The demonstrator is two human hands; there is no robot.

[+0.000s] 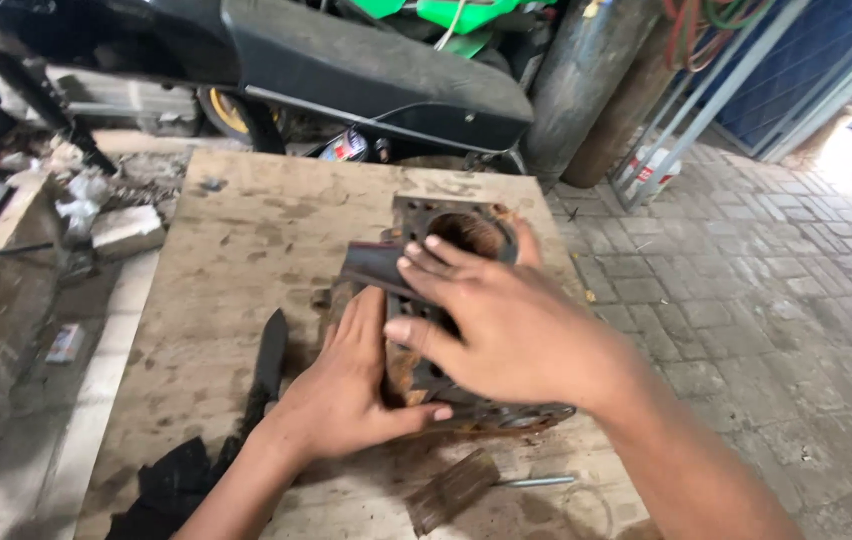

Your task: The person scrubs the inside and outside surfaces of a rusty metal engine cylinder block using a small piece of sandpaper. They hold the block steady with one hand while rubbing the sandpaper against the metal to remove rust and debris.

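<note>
1. Engine cylinder block [446, 240], rusty, lies mid-desk [246, 230].
2. Our left hand [346, 385] braces its side, fingers together.
3. Our right hand [506, 325] lies on top, fingers spread.
4. Wire brush [456, 488] lies nearby.

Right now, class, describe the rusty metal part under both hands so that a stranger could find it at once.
Start at the stained plywood board lying in front of the black motorcycle seat. Near its middle sits a dark, rusty metal engine block, with the left hand against its side and the right hand on top. Its large round bore marks it out from the flat black tool beside it.
</note>
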